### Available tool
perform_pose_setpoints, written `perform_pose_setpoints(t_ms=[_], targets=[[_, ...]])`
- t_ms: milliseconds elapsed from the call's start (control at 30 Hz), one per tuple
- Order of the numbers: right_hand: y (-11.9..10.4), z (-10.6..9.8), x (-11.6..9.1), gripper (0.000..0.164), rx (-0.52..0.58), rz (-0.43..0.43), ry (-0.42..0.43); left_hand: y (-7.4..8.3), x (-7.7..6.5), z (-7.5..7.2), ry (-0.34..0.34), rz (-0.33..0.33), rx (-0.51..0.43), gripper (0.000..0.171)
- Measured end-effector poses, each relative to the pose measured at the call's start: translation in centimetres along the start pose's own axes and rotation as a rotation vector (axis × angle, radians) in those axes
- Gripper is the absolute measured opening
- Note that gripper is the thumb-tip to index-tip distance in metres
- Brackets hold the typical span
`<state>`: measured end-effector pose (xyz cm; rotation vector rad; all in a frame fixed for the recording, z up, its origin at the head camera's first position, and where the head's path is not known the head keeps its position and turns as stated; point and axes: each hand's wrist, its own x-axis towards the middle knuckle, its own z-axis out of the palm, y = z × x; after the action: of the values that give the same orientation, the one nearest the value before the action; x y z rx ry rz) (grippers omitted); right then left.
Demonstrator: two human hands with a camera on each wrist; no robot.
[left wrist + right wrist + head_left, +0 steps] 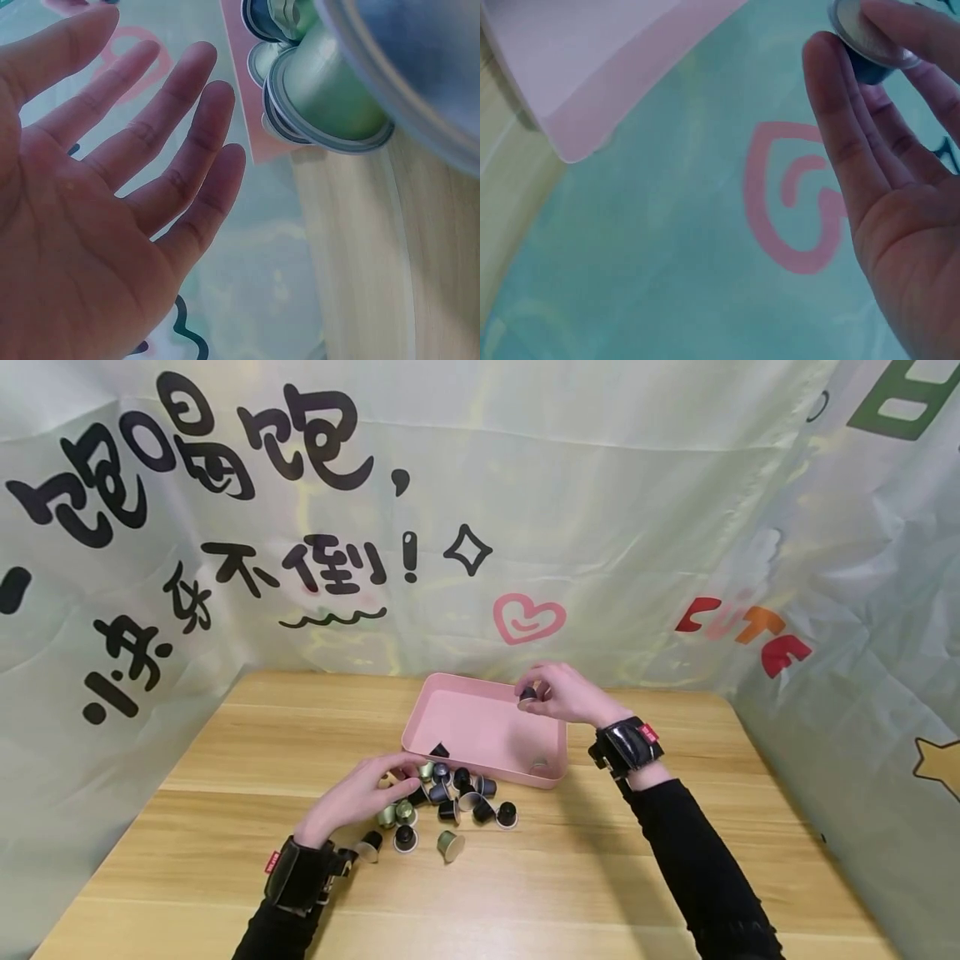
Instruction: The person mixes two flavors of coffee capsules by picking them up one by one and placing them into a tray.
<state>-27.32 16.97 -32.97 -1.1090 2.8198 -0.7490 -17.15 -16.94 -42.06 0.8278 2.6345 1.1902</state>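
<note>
My right hand (568, 695) pinches a dark coffee capsule (527, 694) above the far right part of the pink tray (480, 714). In the right wrist view the capsule's silver lid (866, 34) shows between thumb and fingers. My left hand (366, 792) hovers at the left of a heap of coffee capsules, its fingers loosely spread and holding nothing in the left wrist view. Green capsules (405, 812) lie near its thumb, with black capsules (448, 812) and dark blue ones (486, 787) further right. Inside the tray are a black capsule (439, 750) and a pale one (538, 765).
The heap sits against the tray's near side on a wooden table (637, 877). Toward the front, a green capsule (450, 846) and two black-bodied ones, one tipped over (369, 846), lie apart. A printed cloth (615, 527) hangs behind the table.
</note>
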Motion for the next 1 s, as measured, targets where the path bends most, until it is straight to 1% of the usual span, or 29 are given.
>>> perform_pose_setpoints(t_ms=[100, 167, 433, 567, 667, 800, 900, 1000], targets=[[0.9, 0.3, 0.8, 0.016, 0.011, 0.039, -0.021, -0.1, 0.0, 0.1, -0.003, -0.001, -0.010, 0.041], [1.5, 0.8, 1.2, 0.014, 0.000, 0.049, -0.043, 0.0, 0.0, 0.2, -0.006, -0.005, -0.015, 0.041], [3.2, 3.5, 2.3, 0.012, -0.103, 0.059, -0.198, 0.1, 0.0, 0.3, -0.015, -0.002, -0.019, 0.041], [3.3, 4.5, 2.3, 0.009, -0.122, 0.076, -0.259, 0.2, 0.0, 0.4, -0.025, -0.003, -0.013, 0.042], [3.3, 4.9, 2.3, 0.007, -0.145, 0.094, -0.278, 0.2, -0.1, 0.4, -0.031, -0.010, -0.015, 0.043], [3.3, 5.4, 2.2, 0.005, -0.202, 0.100, -0.280, 0.2, 0.0, 0.4, -0.040, -0.005, -0.025, 0.044], [3.3, 5.7, 2.1, 0.003, -0.207, 0.098, -0.293, 0.2, 0.0, 0.4, -0.047, -0.005, -0.024, 0.045], [3.5, 6.1, 2.0, 0.003, -0.189, 0.107, -0.302, 0.1, 0.0, 0.4, -0.052, -0.007, -0.012, 0.046]])
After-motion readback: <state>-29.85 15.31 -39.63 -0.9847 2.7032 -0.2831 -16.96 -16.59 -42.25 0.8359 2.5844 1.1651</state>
